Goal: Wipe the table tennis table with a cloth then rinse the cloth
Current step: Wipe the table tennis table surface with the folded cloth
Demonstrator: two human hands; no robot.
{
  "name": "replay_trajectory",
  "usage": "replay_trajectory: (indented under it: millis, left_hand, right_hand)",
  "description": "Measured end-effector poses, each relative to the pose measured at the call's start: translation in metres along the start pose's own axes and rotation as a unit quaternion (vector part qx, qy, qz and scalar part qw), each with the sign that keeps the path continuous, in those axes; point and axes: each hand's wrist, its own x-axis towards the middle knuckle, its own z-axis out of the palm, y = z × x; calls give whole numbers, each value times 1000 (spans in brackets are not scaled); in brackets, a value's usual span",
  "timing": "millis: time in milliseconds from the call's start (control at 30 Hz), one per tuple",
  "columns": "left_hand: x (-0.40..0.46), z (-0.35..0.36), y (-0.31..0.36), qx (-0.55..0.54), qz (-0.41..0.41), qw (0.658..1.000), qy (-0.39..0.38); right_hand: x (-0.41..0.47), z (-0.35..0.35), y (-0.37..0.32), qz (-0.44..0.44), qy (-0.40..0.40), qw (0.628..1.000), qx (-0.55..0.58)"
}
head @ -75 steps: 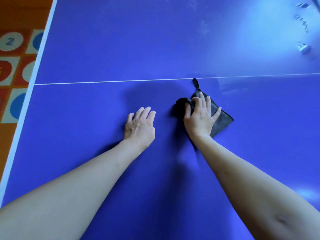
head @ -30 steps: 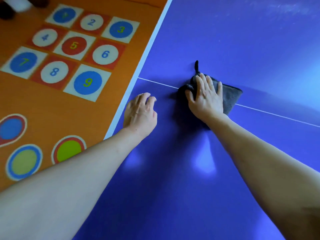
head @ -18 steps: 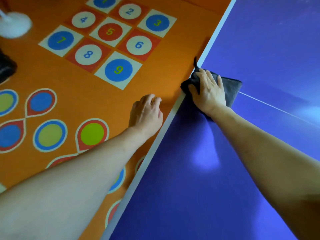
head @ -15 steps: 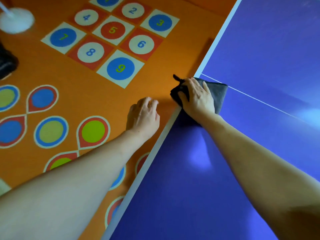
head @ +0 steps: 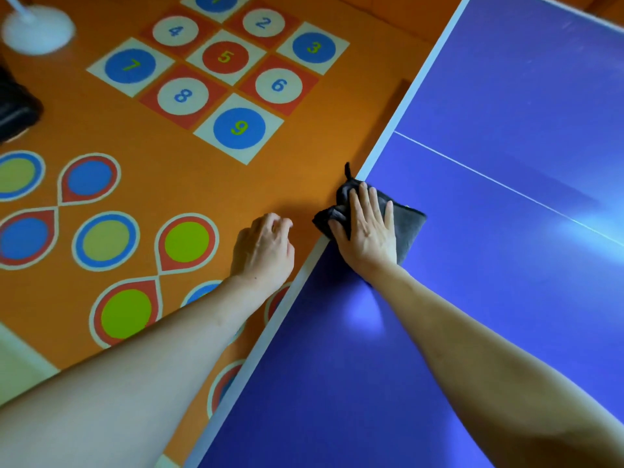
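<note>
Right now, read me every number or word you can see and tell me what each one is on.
All on the floor mat's number grid:
"2" white circle
"3" blue circle
"4" white circle
"5" red circle
"6" white circle
"7" blue circle
"8" white circle
"9" blue circle
Top circle: cut off, unreadable.

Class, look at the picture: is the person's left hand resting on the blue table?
No: the left hand hangs past the table edge, over the orange floor, holding nothing.

Just the one head-worn camera here, looking forward and steeply down from close above the glossy blue table tennis table [head: 472,298], catching its white-edged side and the orange patterned floor mat [head: 169,184] running alongside.
</note>
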Motion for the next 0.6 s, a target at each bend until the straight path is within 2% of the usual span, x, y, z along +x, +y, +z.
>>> replay_trajectory:
  millis: [300,600]
  left_hand:
    - [-139,10,-10,7,-23,1000,0]
    - [-272,17,-32,25,-52,998,-15]
  right_hand:
    - [-115,2,-20,-30,-28,999,-1]
    - [-225,20,-73,-54,-34,998,3]
